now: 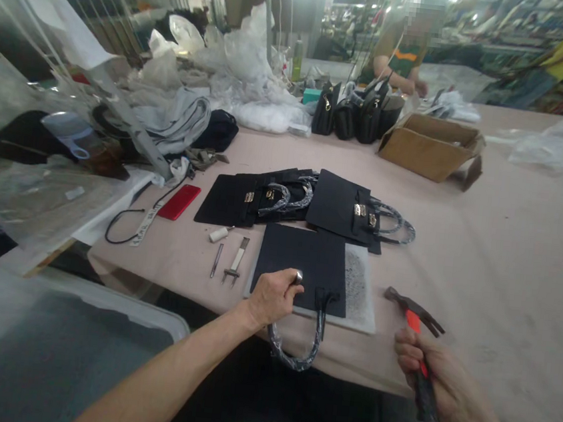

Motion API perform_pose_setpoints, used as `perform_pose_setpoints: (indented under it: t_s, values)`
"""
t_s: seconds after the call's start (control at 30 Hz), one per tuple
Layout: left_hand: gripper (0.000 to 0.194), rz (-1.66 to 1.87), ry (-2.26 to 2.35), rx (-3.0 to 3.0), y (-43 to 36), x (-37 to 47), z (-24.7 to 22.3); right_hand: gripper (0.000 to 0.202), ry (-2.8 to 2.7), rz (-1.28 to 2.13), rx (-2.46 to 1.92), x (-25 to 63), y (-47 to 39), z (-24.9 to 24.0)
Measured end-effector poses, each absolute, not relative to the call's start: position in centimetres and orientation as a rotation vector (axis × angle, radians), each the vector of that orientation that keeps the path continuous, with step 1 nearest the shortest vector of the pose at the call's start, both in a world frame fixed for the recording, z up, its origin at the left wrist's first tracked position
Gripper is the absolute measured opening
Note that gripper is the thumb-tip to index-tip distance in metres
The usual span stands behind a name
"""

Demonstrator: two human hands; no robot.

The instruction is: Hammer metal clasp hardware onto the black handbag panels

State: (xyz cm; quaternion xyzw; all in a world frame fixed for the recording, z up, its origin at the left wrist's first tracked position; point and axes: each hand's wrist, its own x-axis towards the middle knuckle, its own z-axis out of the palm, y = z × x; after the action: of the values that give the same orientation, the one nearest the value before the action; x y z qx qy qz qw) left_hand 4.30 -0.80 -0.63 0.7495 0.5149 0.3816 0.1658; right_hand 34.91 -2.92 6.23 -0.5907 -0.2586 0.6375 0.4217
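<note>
My left hand (pixel 275 296) is closed around a short metal punch (pixel 298 277), held over a black panel (pixel 302 253). The panel lies on a pale, speckled slab (pixel 362 290) at the table's front edge. A plastic-wrapped handle (pixel 296 362) hangs from the panel over that edge. To the right, my right hand (pixel 419 360) grips a hammer (pixel 415 321) by its red and black handle, its head beyond the fingers, apart from the slab. Left of the slab lie a fork-like metal tool (pixel 236 263), a thin rod (pixel 216 260) and a small white cylinder (pixel 218 234).
Behind the slab are more black panels with handles (pixel 227 198) (pixel 337 200). A red flat object (pixel 179 201) lies left. Farther back stand black bags (pixel 369 116), an open cardboard box (pixel 429 146) and plastic wrap (pixel 266 112). A person (pixel 403 56) sits across the table.
</note>
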Motion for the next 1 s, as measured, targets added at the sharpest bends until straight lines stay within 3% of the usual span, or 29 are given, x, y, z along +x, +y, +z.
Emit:
perform_pose_setpoints:
  t_s: [0.07,0.17,0.33,0.47,0.63,0.83,1.0]
  values:
    - [0.006,1.076,1.478,2.142,-0.8,4.3,-0.5,0.032,-0.625,1.567,-1.507,32.5,-3.3,9.2]
    - [0.006,1.072,1.464,2.147,-0.7,4.3,-0.6,0.038,-1.020,1.335,-1.527,29.5,-3.6,13.0]
    - [0.007,1.086,1.462,2.141,-0.8,4.3,-0.8,0.042,-2.068,0.469,-1.556,27.8,-3.5,13.9]
    - [0.007,1.068,1.455,2.138,-0.8,4.3,-0.7,0.040,-2.300,0.084,-1.445,28.0,-3.5,14.7]
    - [0.008,1.052,1.411,2.189,-0.6,4.2,-0.6,0.032,-1.999,-0.042,-1.385,27.3,-4.5,16.2]
    - [0.010,1.050,1.409,2.168,-0.6,4.0,-0.8,0.041,-2.275,0.260,-1.501,27.3,-4.9,15.3]
    - [0.007,1.001,1.411,2.150,-0.6,3.9,-0.9,0.034,-2.025,-0.146,-1.337,27.2,-4.8,16.1]
